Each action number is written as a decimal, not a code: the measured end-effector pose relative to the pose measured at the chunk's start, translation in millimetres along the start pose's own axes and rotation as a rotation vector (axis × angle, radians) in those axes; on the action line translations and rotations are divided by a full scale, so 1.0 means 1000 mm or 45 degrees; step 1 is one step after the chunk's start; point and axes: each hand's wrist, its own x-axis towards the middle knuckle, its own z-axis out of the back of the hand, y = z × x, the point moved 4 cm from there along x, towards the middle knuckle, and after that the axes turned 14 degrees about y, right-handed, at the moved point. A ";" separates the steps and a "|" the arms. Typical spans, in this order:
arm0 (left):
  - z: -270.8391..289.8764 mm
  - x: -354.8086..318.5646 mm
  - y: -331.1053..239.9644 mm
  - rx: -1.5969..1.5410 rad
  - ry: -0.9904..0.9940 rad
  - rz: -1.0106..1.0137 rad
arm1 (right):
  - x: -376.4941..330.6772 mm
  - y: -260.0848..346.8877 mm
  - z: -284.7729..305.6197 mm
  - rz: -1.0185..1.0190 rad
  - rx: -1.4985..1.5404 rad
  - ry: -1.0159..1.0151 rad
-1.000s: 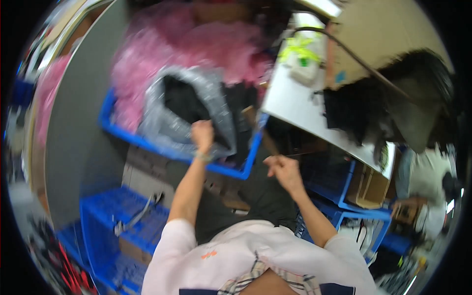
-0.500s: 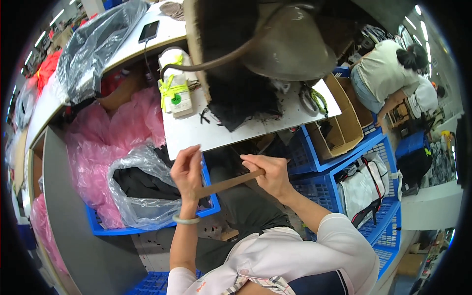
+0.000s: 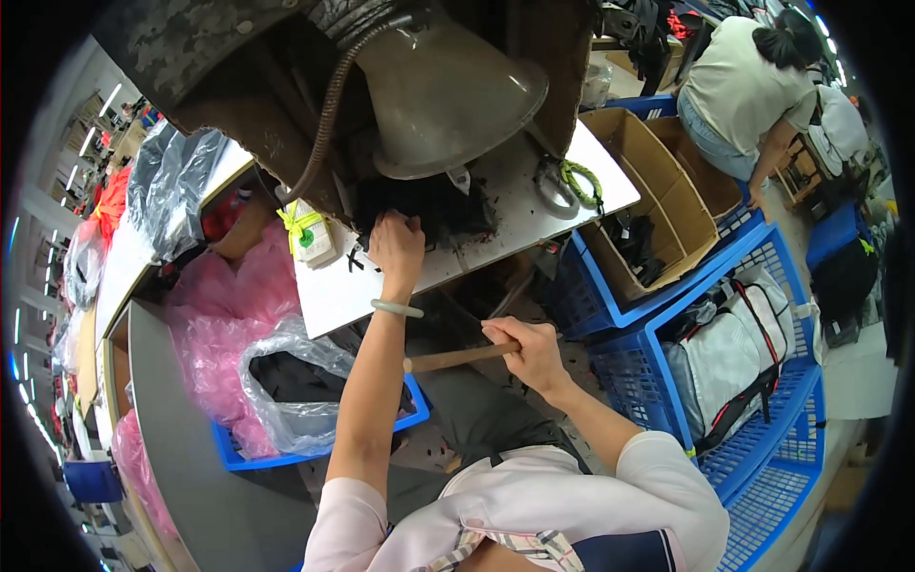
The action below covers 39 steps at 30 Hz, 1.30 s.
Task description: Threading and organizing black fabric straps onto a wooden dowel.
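Observation:
My right hand [image 3: 532,357] grips one end of a brown wooden stick [image 3: 453,359]. The stick points left across my lap, its free end beside my left forearm. Reaching forward, my left hand [image 3: 396,250] is over the front left of a pile of black pieces [image 3: 448,217] on the white tabletop [image 3: 334,297]. Its fingers are bent and bunched at the pile; what they hold, if anything, is hidden. A large translucent, bell-shaped machine cover [image 3: 448,95] stands just above the pile. Left of that hand lies a pale bundle [image 3: 313,238] tied with yellow-green ribbon.
Left are pink plastic bags [image 3: 224,334] and a clear bag [image 3: 305,419] of black pieces in a blue crate. A divided cardboard box [image 3: 658,191] and blue baskets [image 3: 658,391] stand right. Scissors-like handles [image 3: 562,191] lie on the table. Another person [image 3: 748,95] bends at the far right.
My left hand has left the stick's end and moved forward to the black pile. The right hand still holds the stick. The view has shifted, showing more of the machine.

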 end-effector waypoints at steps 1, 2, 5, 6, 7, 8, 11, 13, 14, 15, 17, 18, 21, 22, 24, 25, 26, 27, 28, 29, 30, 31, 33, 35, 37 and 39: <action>-0.001 -0.001 -0.002 0.010 -0.003 0.004 | 0.000 -0.001 0.000 0.003 0.011 0.000; -0.001 -0.004 -0.007 0.026 -0.077 -0.037 | 0.001 -0.003 -0.001 -0.003 0.030 0.004; -0.003 -0.007 -0.008 0.103 -0.175 -0.065 | 0.007 -0.003 -0.009 0.029 0.079 -0.025; -0.003 -0.005 -0.006 0.156 -0.188 -0.069 | 0.009 -0.001 -0.011 0.056 0.098 -0.072; -0.005 -0.001 -0.001 0.134 -0.136 -0.029 | 0.011 0.002 -0.013 0.081 0.148 -0.096; -0.006 -0.001 0.003 0.133 -0.149 -0.018 | 0.012 0.005 -0.014 0.095 0.151 -0.086; -0.007 -0.006 -0.003 0.088 -0.186 -0.050 | 0.014 0.007 -0.016 0.047 0.200 -0.071; -0.005 -0.016 -0.015 0.178 -0.335 -0.032 | 0.013 0.005 -0.018 0.091 0.200 -0.095; -0.003 -0.016 -0.014 0.170 -0.344 -0.028 | 0.012 0.007 -0.019 0.100 0.193 -0.089; -0.003 -0.012 -0.009 0.046 -0.250 -0.032 | 0.010 0.009 -0.019 0.102 0.180 -0.129; 0.002 -0.010 0.003 -0.079 -0.177 -0.029 | 0.012 0.022 -0.013 0.126 0.172 -0.160; 0.004 -0.013 0.014 -0.315 -0.196 0.022 | 0.013 0.028 -0.012 -0.014 0.125 0.020; 0.015 -0.031 0.020 -0.852 -0.180 0.013 | 0.016 0.027 -0.017 -0.064 0.244 0.067; 0.024 -0.043 0.022 -1.153 -0.164 -0.025 | 0.017 0.027 -0.018 0.042 0.418 -0.042; 0.037 -0.068 0.035 -1.641 -0.053 0.057 | 0.017 0.015 -0.022 -0.025 0.467 0.058; 0.051 -0.084 0.037 -1.919 -0.078 0.085 | 0.017 0.011 -0.025 -0.083 0.512 0.165; 0.064 -0.094 0.044 -2.154 -0.082 0.020 | 0.016 0.011 -0.026 -0.082 0.520 0.191; 0.074 -0.101 0.046 -2.224 -0.120 -0.077 | 0.014 0.011 -0.028 -0.103 0.392 0.335; 0.091 -0.112 0.039 -2.294 -0.160 -0.174 | 0.011 0.013 -0.033 -0.123 0.260 0.479; 0.106 -0.122 0.026 -2.211 -0.092 -0.282 | 0.006 0.014 -0.038 0.011 0.016 0.479; 0.111 -0.126 0.022 -2.001 -0.089 -0.274 | 0.005 0.021 -0.041 0.018 0.017 0.516; 0.100 -0.129 0.027 -1.893 0.020 -0.231 | 0.006 0.034 -0.041 0.057 -0.001 0.506; 0.077 -0.144 0.028 -1.804 0.256 -0.147 | 0.010 0.050 -0.046 0.162 0.047 0.423; 0.068 -0.165 0.016 -1.906 0.437 -0.078 | 0.016 0.057 -0.052 0.107 0.018 0.499; 0.081 -0.173 0.016 -2.081 0.316 -0.049 | 0.015 0.057 -0.057 0.073 0.180 0.378; 0.077 -0.176 0.041 -2.332 0.087 0.038 | 0.012 0.054 -0.049 -0.071 0.387 0.281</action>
